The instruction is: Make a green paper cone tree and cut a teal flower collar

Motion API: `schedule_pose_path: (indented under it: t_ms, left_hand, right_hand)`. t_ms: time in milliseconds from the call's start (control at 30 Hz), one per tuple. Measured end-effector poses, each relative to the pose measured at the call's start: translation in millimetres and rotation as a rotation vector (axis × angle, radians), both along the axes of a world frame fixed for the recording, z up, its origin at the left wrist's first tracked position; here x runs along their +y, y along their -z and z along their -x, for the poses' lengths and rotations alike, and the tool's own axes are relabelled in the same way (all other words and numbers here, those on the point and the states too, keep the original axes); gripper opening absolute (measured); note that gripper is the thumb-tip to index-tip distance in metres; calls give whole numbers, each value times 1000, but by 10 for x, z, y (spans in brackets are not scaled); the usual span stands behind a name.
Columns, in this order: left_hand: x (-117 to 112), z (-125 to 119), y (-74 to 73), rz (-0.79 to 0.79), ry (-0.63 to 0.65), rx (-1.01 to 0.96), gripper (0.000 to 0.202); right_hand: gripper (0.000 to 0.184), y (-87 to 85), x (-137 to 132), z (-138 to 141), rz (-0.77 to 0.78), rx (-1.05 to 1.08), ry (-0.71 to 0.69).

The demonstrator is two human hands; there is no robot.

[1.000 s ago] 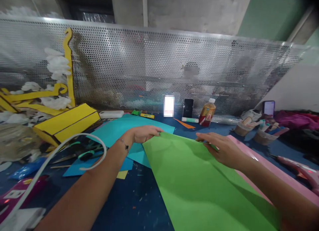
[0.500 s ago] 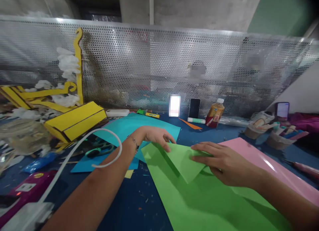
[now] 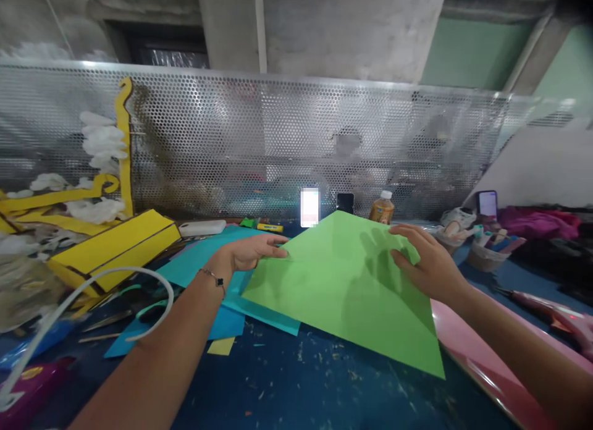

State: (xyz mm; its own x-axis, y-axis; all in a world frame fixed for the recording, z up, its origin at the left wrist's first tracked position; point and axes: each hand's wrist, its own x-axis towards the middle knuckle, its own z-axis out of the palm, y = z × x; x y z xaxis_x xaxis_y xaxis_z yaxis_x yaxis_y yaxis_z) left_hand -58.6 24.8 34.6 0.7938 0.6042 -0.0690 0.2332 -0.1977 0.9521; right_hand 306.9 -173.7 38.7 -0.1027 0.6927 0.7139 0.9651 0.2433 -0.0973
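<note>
A light green sheet of paper (image 3: 333, 288) is lifted and tilted over the blue table, its far corner partly covering the things behind. My left hand (image 3: 254, 251) pinches its left edge, the thumb on the front. My right hand (image 3: 428, 266) is at the sheet's right side with thumb and fingers apart, casting a shadow on the paper. Under and beside my left arm lie turquoise and blue sheets (image 3: 199, 257). A pink sheet (image 3: 477, 349) lies beneath my right forearm.
Left: yellow cardboard box (image 3: 115, 244), white cable (image 3: 55, 312), scissors (image 3: 152, 309), purple device (image 3: 34, 387). Behind: lit phone (image 3: 310, 207), dark phone (image 3: 345, 202), bottle (image 3: 382, 209), perforated metal screen (image 3: 222, 152). Right: marker tub (image 3: 486, 257), pink glue gun (image 3: 546, 312).
The green paper has been raised and turned, and its folded-over corner is now spread flat. My right hand's fingers have come apart from the paper's corner. The camera view has shifted right and up.
</note>
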Motion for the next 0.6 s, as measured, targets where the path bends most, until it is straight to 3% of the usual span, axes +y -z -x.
schedule_pose_path:
  t_ms: [133, 333, 467, 600]
  left_hand:
    - [-70, -81, 81, 125, 99, -8, 67]
    - [-198, -295, 256, 423, 356, -29, 76]
    - [-245, -331, 232, 368, 435, 68, 82]
    - [-291, -362, 78, 86, 543, 176, 80]
  right_hand:
    - [34, 45, 33, -18, 50, 1, 4]
    - [38, 84, 18, 52, 116, -2, -86]
    - [50, 92, -38, 186, 126, -1, -176]
    - [60, 151, -67, 351, 170, -62, -232]
